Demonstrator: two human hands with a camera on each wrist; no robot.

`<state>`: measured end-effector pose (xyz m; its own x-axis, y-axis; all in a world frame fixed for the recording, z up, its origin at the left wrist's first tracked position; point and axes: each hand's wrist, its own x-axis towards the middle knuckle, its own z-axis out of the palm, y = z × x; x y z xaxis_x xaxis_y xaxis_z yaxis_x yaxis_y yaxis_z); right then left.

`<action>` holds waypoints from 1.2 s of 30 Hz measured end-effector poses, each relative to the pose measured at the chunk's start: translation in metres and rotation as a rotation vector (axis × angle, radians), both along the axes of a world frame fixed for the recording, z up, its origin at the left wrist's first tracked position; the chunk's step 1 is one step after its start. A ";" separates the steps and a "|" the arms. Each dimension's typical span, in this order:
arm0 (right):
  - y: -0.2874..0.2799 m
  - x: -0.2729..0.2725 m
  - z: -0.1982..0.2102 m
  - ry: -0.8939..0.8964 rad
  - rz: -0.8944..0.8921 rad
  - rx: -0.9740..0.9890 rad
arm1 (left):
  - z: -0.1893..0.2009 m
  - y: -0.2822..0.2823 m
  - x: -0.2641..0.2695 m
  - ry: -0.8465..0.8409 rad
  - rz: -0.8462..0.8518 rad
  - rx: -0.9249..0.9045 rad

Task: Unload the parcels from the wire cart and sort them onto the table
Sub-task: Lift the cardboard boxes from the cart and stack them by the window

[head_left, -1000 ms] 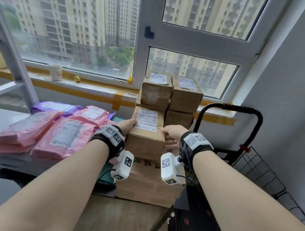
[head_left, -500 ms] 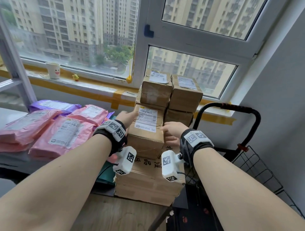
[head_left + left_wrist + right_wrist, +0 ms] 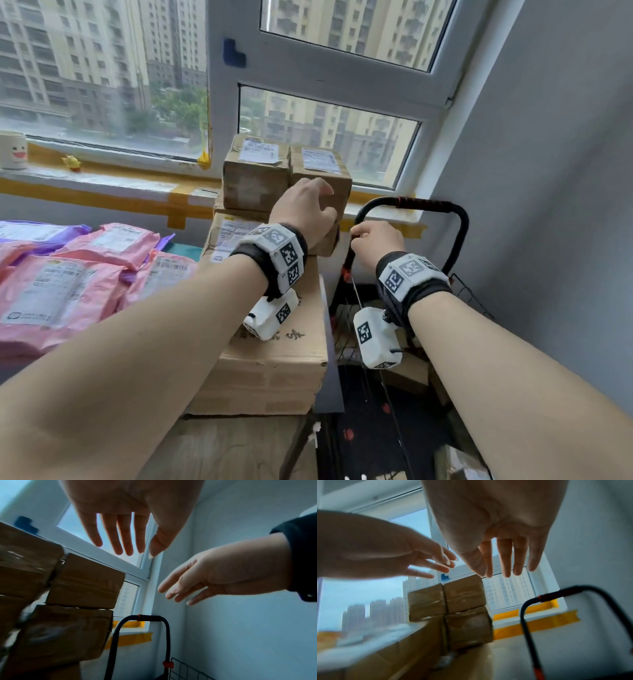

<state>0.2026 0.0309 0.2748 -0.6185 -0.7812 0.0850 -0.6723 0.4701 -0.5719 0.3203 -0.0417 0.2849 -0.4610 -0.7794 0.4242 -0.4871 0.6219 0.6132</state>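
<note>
Brown cardboard parcels [image 3: 255,171] are stacked on a large flat carton [image 3: 274,370] at the table's right end. A labelled box [image 3: 233,233] sits in the stack's front row. My left hand [image 3: 308,205] hovers in front of the stack's right side with straight fingers [image 3: 123,540] and holds nothing. My right hand [image 3: 376,240] is just left of the black cart handle [image 3: 411,204], also empty, fingers [image 3: 508,561] spread. The wire cart basket [image 3: 472,294] lies below right, with a brown parcel [image 3: 411,375] showing inside it.
Pink mailer bags [image 3: 68,291] and a purple one [image 3: 34,229] cover the table on the left. A white cup [image 3: 13,150] and a small yellow figure [image 3: 71,162] stand on the window sill. A grey wall [image 3: 548,205] closes the right side.
Both hands have let go of the labelled box, which now rests in the stack. They have moved up and to the right, towards the cart handle, and the view has turned right.
</note>
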 end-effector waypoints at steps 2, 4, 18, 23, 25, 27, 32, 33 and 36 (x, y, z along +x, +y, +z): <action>0.023 -0.017 0.001 0.137 -0.002 0.053 | -0.003 0.016 -0.024 -0.107 -0.052 -0.034; 0.045 -0.039 0.000 0.258 -0.016 0.099 | -0.006 0.032 -0.048 -0.223 -0.099 -0.038; 0.172 -0.239 -0.032 0.327 0.000 0.143 | -0.043 0.141 -0.236 -0.587 -0.129 -0.086; 0.198 -0.306 -0.058 0.284 0.037 0.169 | -0.067 0.165 -0.292 -0.656 -0.100 -0.011; 0.203 -0.324 -0.073 0.252 0.049 0.184 | -0.078 0.170 -0.307 -0.696 -0.087 0.013; 0.205 -0.340 -0.090 0.210 0.063 0.211 | -0.089 0.171 -0.319 -0.745 -0.074 0.029; 0.203 -0.370 -0.132 0.117 0.097 0.276 | -0.122 0.161 -0.341 -0.881 -0.057 0.105; 0.202 -0.377 -0.138 0.107 0.096 0.286 | -0.128 0.158 -0.345 -0.903 -0.058 0.116; 0.193 -0.397 -0.155 0.086 0.087 0.316 | -0.150 0.146 -0.360 -0.926 -0.064 0.165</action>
<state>-0.1942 0.2235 0.1202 -0.5498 -0.8264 -0.1211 -0.7567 0.5543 -0.3468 -0.0396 0.1039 0.1351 -0.6033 -0.7587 -0.2458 -0.7929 0.6038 0.0821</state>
